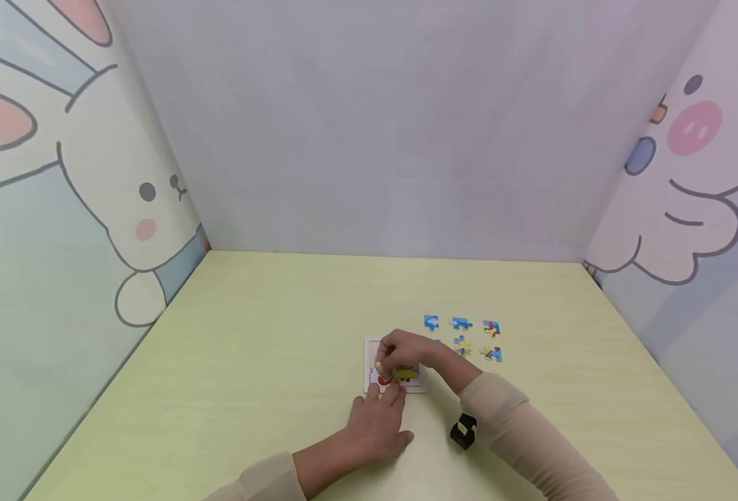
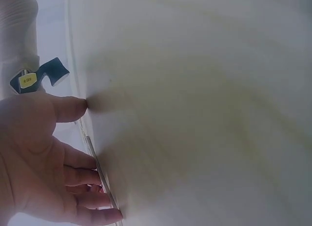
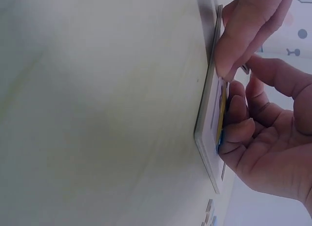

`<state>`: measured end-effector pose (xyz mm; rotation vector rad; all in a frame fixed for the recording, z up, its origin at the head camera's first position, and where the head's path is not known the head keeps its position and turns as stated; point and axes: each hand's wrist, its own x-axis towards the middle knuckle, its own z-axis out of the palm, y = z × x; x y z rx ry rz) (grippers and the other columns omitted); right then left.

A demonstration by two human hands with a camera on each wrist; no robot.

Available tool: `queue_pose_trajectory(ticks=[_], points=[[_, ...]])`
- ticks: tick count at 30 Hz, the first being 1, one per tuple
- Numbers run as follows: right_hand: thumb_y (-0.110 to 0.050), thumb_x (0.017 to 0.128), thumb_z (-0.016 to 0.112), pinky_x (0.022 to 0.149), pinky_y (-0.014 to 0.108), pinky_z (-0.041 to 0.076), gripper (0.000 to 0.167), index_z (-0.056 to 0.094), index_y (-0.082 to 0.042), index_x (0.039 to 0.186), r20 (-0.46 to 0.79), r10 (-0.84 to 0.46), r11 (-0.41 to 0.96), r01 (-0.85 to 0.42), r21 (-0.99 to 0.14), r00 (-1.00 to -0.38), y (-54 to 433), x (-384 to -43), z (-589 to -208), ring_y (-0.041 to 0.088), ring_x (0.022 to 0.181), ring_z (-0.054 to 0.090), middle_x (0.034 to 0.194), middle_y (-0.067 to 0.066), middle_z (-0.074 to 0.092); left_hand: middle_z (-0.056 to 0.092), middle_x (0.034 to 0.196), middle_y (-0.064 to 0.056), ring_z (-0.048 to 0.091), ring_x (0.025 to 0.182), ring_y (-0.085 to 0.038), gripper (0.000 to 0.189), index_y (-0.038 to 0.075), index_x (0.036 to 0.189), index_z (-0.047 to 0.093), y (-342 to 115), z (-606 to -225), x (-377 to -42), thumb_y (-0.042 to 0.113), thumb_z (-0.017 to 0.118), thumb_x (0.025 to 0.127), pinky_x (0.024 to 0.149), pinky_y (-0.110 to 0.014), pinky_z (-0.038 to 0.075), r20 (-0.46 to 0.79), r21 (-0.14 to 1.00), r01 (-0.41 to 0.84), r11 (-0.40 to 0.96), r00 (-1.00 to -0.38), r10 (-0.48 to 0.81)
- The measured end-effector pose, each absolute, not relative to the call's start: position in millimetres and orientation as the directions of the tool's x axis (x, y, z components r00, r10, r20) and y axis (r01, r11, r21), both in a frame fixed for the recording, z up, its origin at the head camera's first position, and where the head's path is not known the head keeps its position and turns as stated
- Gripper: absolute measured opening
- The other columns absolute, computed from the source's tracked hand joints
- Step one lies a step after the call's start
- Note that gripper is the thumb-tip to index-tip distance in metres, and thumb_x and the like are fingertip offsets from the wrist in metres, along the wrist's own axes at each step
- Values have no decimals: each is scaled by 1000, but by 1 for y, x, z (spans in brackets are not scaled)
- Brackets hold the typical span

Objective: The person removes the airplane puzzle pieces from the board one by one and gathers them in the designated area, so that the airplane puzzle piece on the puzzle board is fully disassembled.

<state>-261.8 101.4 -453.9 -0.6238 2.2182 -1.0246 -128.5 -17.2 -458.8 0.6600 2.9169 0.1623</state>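
A small jigsaw board with a pale frame (image 1: pixel 366 348) lies on the table, with pieces showing a yellow and red picture (image 1: pixel 408 374) inside it. My left hand (image 1: pixel 375 428) rests at its near edge, fingers extended and fingertips on the frame. Above the board, my right hand (image 1: pixel 406 350) pinches a puzzle piece (image 3: pixel 245 68) between thumb and forefinger; only its thin edge shows in the right wrist view. The other right fingers curl low over the board, beside the left fingertips. Most of the picture is hidden beneath the hands.
Several loose blue and yellow puzzle pieces (image 1: pixel 460 323) lie in rows to the right, behind my right forearm. A black device with a yellow label (image 2: pixel 28 80) sits by the right sleeve. Cartoon-printed walls border the pale yellow table (image 1: pixel 268 334).
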Motion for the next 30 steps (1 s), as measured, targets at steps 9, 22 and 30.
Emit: queue_pose_trajectory(ticks=[9,22,30], points=[[-14,85,67,55,27,38,9,65,-7,79,-316,-673,577,-207,-790,-669,105,-262,-452,16,59,47,69,-1,58,41,139,0,39,109,-26,68,10,136,47,-19,-459,-130,51,60,84,73,-42,40,-130,130,426,895,-888,442],[-10,86,64,52,28,37,9,64,-3,80,-266,-635,503,-125,-855,-725,109,-265,-458,17,52,43,67,5,58,40,139,-2,40,106,-24,69,10,136,47,-18,-459,-133,53,59,84,73,-41,41,-161,102,429,897,-883,441],[-9,87,63,52,27,38,5,63,-4,86,-252,-620,466,-91,-880,-743,116,-269,-459,16,55,45,76,5,64,41,139,-3,41,107,-25,70,10,135,48,-17,-459,-132,54,60,82,72,-41,41,-147,98,433,896,-884,443]])
